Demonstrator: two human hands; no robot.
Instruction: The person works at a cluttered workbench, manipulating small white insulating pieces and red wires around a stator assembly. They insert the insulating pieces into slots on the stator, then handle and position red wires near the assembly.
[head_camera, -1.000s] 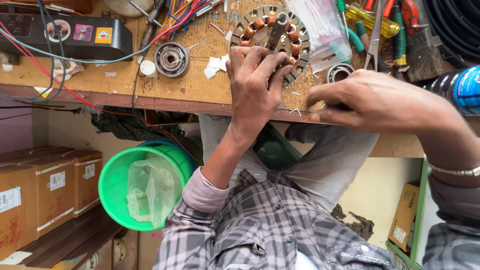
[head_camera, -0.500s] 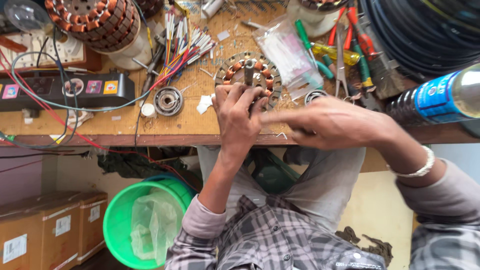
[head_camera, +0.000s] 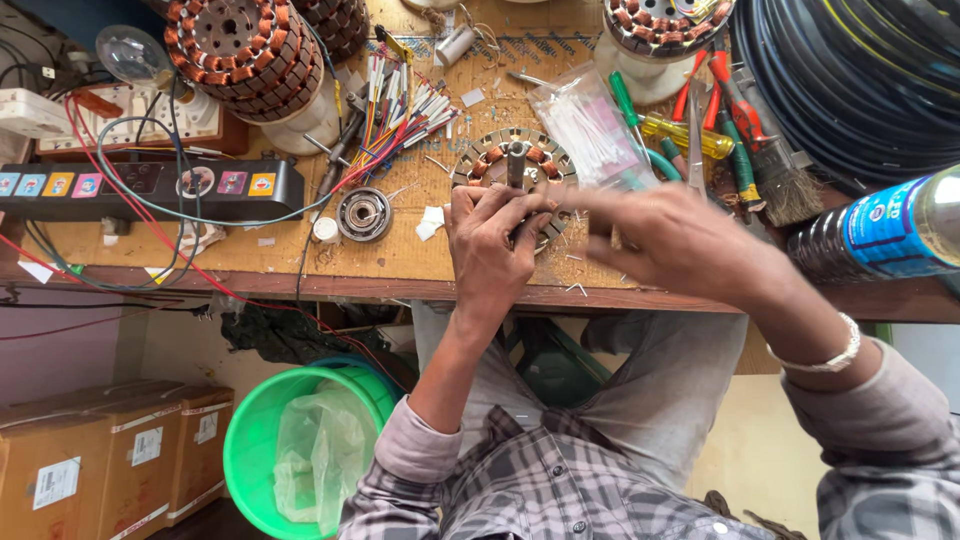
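The motor winding (head_camera: 512, 170) is pinned on the desk (head_camera: 250, 262) by the left hand (head_camera: 495, 245), fingers spread. At three o'clock, the right hand (head_camera: 672, 240) is blurred; its grip cannot be told.

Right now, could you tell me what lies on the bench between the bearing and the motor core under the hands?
In the head view, small white paper scraps lie between the bearing and the motor core.

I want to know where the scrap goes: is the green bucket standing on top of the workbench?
No, the green bucket sits on the floor below the workbench, beside the person's knee.
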